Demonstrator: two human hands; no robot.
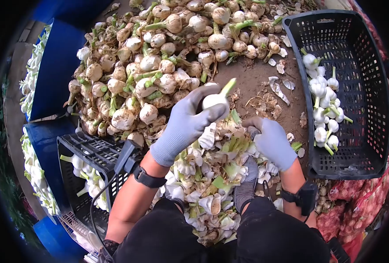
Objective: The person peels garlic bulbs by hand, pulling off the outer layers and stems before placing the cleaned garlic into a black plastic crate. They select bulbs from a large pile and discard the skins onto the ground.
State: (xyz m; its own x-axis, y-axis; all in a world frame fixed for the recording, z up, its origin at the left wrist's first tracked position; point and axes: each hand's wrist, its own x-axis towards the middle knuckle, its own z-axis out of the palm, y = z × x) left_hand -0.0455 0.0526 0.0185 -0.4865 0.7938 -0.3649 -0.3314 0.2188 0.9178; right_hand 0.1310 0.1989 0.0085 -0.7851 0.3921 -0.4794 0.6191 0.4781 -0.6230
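My left hand (190, 120), in a grey-lavender work glove, is closed around a garlic bulb (214, 101). The bulb is white and clean, and its short green stem points up and to the right. Lower and to the right, my right hand (271, 142), gloved alike, has its fingers curled in. Something small and dark may sit at its fingertips, but I cannot make it out. Beneath both hands lies a heap of garlic skins and leaf trimmings (212, 175). Just beyond the left hand spreads a large pile of soil-stained garlic (150, 65) with cut stems.
On the right stands a black plastic crate (350, 166) with several clean bulbs (321, 94) along its left side. Another black crate (89, 149), tilted, holds garlic at left. Blue bins (56, 74) with white garlic line the far left. Red mesh sacks (356, 215) lie lower right.
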